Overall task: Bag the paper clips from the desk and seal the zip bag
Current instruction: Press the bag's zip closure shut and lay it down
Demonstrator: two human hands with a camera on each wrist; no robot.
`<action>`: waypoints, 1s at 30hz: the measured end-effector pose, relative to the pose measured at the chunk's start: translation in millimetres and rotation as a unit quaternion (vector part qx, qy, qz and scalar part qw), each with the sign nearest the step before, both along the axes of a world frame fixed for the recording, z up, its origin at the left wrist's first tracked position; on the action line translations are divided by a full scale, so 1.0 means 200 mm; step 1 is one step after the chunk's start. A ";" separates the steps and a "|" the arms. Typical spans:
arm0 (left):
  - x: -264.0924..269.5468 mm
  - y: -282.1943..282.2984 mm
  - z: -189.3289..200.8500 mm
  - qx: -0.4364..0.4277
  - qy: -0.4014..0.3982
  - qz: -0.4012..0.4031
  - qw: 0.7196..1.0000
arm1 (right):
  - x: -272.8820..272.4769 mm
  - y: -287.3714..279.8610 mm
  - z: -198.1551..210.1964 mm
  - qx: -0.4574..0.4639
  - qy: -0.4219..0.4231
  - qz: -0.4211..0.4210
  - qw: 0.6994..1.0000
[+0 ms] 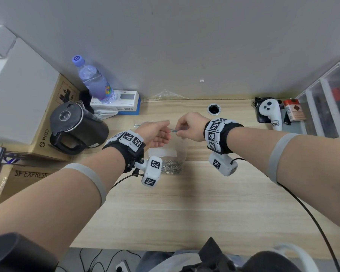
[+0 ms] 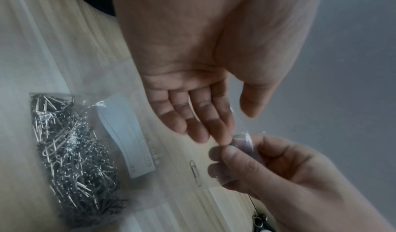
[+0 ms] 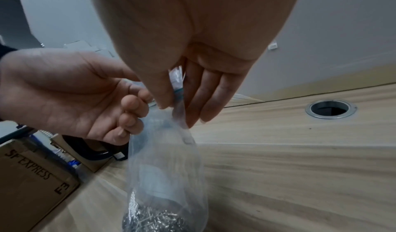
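Pinched between your right hand (image 1: 188, 127)'s thumb and fingers is the top edge of the zip bag (image 1: 170, 154), and your left hand (image 1: 155, 134) meets it at that same strip with palm up and fingers loosely extended. From the head camera the bag hangs between your wrists above the desk (image 1: 185, 203), its paper clips (image 1: 172, 166) heaped at the bottom; a black kettle (image 1: 75, 128) and a water bottle (image 1: 95, 81) stand to the left, a white controller (image 1: 271, 112) to the right.

Your left wrist camera shows your left hand (image 2: 193, 83) with fingers nearly straight, the fingertips (image 2: 222, 140) touching the bag's top edge where your right hand (image 2: 268, 168) pinches it. The clips (image 2: 70, 151) fill the lower part of the bag (image 2: 128, 134). One loose paper clip (image 2: 195, 173) lies on the desk (image 2: 53, 49).

Your right wrist camera shows your right hand (image 3: 188, 66) with thumb and fingers closed on the bag (image 3: 167, 159)'s mouth, your left hand (image 3: 75, 93) beside it, curled fingers against the plastic. Whether the zip is closed, you cannot tell.
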State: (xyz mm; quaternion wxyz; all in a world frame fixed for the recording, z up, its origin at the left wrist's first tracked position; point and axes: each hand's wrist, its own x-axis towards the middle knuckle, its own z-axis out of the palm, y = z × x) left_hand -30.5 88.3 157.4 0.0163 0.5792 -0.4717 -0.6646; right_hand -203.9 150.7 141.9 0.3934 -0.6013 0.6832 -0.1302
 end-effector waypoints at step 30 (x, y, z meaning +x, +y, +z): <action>0.11 -0.05 -0.10 0.013 0.054 0.089 0.994 | -0.24 0.06 -0.11 0.083 -0.254 -0.252 0.930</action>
